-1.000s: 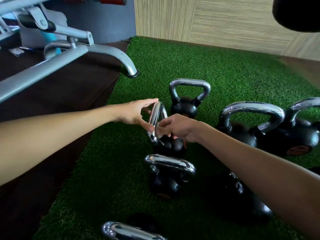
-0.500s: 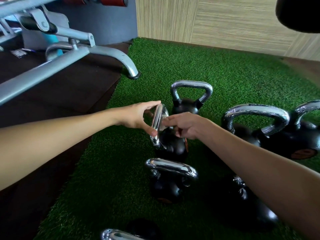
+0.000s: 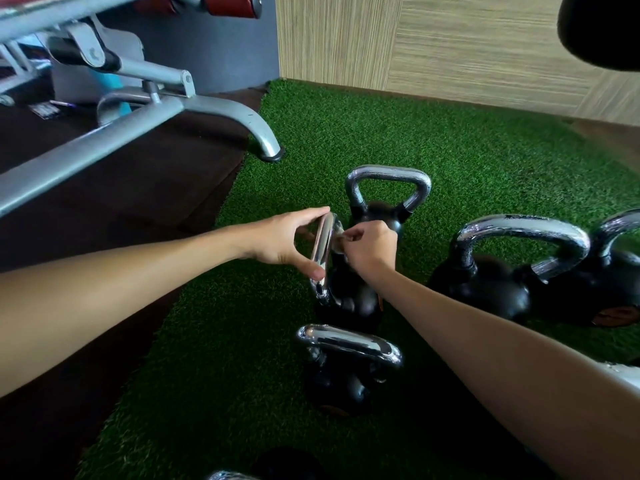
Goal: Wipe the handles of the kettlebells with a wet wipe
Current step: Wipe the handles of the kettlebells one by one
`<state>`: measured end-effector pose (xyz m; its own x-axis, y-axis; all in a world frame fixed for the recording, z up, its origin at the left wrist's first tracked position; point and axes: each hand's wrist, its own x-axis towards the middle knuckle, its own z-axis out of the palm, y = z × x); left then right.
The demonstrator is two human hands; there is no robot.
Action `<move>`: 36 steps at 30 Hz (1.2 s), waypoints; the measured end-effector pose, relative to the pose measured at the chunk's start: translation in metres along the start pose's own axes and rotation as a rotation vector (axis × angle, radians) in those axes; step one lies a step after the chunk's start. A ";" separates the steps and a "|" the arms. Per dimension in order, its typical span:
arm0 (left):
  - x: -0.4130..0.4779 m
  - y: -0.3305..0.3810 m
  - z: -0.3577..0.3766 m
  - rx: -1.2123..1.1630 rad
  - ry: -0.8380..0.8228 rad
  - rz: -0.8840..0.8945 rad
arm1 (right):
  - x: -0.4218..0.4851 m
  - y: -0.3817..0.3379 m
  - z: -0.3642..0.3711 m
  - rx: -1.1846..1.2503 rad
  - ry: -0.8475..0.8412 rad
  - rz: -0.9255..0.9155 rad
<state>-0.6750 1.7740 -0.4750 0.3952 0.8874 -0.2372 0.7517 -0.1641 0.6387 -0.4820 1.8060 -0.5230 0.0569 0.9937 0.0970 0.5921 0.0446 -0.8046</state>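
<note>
Several black kettlebells with chrome handles stand on green turf. My left hand pinches the chrome handle of the middle kettlebell, thumb low and fingers on top. My right hand is closed against the far side of that handle near its top, with a small pale scrap, seemingly the wet wipe, showing between its fingers. Another kettlebell stands behind, and one is nearer to me.
Two larger kettlebells stand to the right. A grey bench frame with its curved foot rests on the dark floor to the left, at the turf's edge. A wood-pattern wall closes the back. A dark object hangs at top right.
My right hand has slid up the handle from its lower part toward the top. My left hand kept its grip on the handle. The view has tilted slightly.
</note>
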 end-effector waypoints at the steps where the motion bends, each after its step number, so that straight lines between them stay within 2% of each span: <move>1: -0.001 0.002 0.000 -0.001 0.003 0.001 | -0.001 0.003 0.001 -0.017 0.007 0.004; 6: 0.003 -0.003 0.001 -0.018 0.006 -0.021 | 0.007 -0.004 -0.001 0.006 0.025 -0.070; 12: 0.001 -0.001 -0.002 -0.004 -0.004 -0.048 | 0.010 0.012 -0.004 -0.156 -0.068 -0.110; 15: 0.001 0.012 -0.001 0.078 0.011 -0.075 | 0.011 0.005 -0.014 -0.201 -0.121 -0.081; 23: 0.023 0.082 0.023 0.348 0.012 -0.151 | 0.003 0.011 -0.092 -0.058 -0.072 0.166; 31: 0.039 0.110 -0.008 0.566 -0.157 -0.114 | -0.031 0.001 -0.122 -0.005 -0.158 0.142; 36: 0.042 0.127 -0.031 0.647 -0.166 -0.049 | -0.054 -0.004 -0.111 0.005 -0.187 0.117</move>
<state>-0.5789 1.8034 -0.3812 0.3894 0.8310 -0.3973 0.9156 -0.3963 0.0684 -0.3983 1.7406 -0.4606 -0.0250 0.9939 -0.1075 0.5865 -0.0725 -0.8067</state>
